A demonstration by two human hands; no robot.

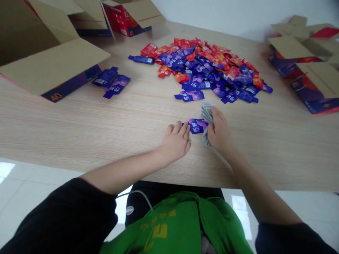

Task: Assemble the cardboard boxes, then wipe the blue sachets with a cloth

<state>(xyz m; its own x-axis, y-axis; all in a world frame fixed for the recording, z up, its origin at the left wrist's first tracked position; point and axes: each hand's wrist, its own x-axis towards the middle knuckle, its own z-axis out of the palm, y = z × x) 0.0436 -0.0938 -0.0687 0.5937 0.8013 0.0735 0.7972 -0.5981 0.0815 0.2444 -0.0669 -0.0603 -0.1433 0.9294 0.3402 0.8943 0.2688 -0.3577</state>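
A purple sachet [196,126] with white characters lies flat on the table in front of me. The fingers of my left hand [177,139] are stretched out and rest on its narrow left end. In my right hand [220,132] is a crumpled grey cloth [206,112], gripped between thumb and fingers. The cloth touches the sachet's right end and hides part of it. Just beyond lies another purple sachet [189,95], at the near edge of a heap of purple and red sachets [209,67].
At the left stands an open cardboard box [71,65], with a few purple sachets [116,85] beside it. Another open red box [124,21] is at the back left. More open boxes [312,84] stand on the right. The wooden table's front edge [201,184] is close to my body.
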